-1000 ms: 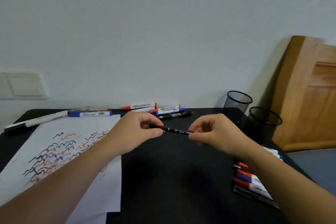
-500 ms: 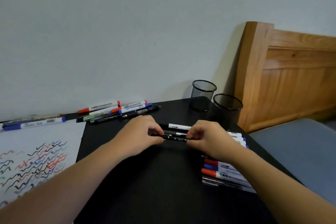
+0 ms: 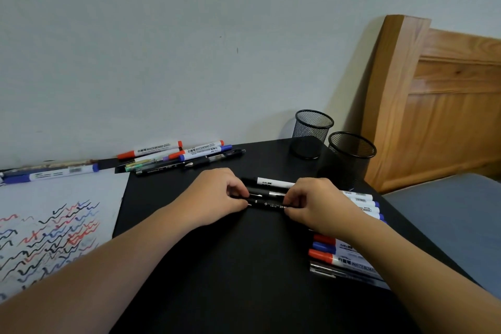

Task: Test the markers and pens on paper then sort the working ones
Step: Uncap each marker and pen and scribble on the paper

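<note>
A thin black pen (image 3: 267, 205) lies level across the black table (image 3: 230, 279), pinched at its left end by my left hand (image 3: 217, 195) and at its right end by my right hand (image 3: 317, 206). Just behind it lie a black pen with a silver clip (image 3: 267, 193) and a white-barrelled black marker (image 3: 271, 183). A sheet of paper (image 3: 54, 211) covered in black, red and blue squiggles sits at the left. Sorted markers with red and blue caps (image 3: 339, 255) lie by my right forearm.
Two black mesh cups (image 3: 311, 133) (image 3: 349, 160) stand at the table's back right corner. A loose bunch of markers and pens (image 3: 179, 157) lies along the wall, with a blue marker (image 3: 51, 175) above the paper. A wooden bed frame (image 3: 439, 111) stands to the right.
Both hands have carried the black pen from above the paper's edge rightward and down, beside the other black pens. My view has swung right.
</note>
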